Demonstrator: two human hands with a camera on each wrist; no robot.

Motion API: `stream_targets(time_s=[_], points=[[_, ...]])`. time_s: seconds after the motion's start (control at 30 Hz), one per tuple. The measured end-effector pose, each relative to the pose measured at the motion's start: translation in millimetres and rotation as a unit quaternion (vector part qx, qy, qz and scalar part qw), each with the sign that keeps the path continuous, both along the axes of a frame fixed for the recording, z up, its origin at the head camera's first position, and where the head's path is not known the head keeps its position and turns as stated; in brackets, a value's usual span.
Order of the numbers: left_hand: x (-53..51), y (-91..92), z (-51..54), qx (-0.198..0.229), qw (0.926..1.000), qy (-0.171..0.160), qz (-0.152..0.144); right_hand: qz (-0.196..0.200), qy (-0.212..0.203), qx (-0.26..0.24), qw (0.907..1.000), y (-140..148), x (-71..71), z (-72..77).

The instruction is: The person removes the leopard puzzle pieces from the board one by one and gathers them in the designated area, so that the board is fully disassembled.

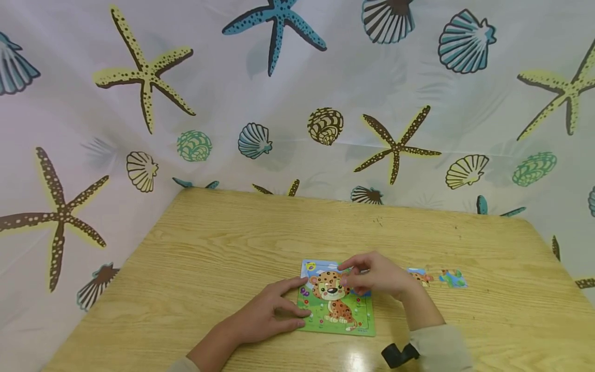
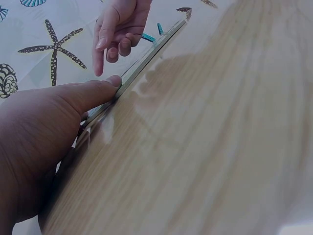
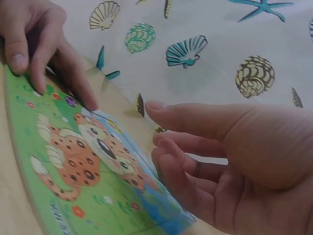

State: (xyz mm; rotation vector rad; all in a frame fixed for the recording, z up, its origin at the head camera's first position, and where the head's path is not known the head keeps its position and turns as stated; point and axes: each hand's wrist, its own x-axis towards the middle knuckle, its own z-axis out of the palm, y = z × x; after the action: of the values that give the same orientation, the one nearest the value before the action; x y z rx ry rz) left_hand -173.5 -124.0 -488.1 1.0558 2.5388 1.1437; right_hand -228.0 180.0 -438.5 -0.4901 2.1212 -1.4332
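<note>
A square jigsaw puzzle (image 1: 319, 321) with a cartoon leopard on green grass and blue sky lies flat on the table. My left hand (image 1: 267, 312) rests at its left edge, fingertips and thumb touching the border. In the right wrist view those fingers press on the puzzle's (image 3: 115, 196) rim from above. Over the upper right corner hovers my right hand (image 1: 378, 276), fingers loosely bent. A gap shows between thumb and fingers of the right hand (image 3: 234, 161), with nothing visible held. Part of the puzzle's upper right is hidden beneath this hand in the head view.
Loose puzzle pieces lie right of the right hand: one with leopard print (image 1: 420, 278), another blue and green (image 1: 454, 279). A black strap-like object (image 1: 400, 355) sits at the right cuff. Behind the wooden table (image 1: 223, 232) hangs a seashell-patterned cloth (image 1: 288, 98).
</note>
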Motion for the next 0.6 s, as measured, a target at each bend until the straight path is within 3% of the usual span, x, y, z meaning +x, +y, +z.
stream_targets(time_s=[0.3, 0.6], points=[[-0.2, 1.9, -4.0, -0.003, 0.9998, 0.020, 0.000, 0.064, -0.021, 0.018, 0.9976, -27.3, 11.9, -4.3], [0.6, -0.9, -2.4, 0.000, 0.9999, 0.010, 0.005, 0.083, 0.014, 0.049, 0.9952, -39.1, 13.6, -8.7]])
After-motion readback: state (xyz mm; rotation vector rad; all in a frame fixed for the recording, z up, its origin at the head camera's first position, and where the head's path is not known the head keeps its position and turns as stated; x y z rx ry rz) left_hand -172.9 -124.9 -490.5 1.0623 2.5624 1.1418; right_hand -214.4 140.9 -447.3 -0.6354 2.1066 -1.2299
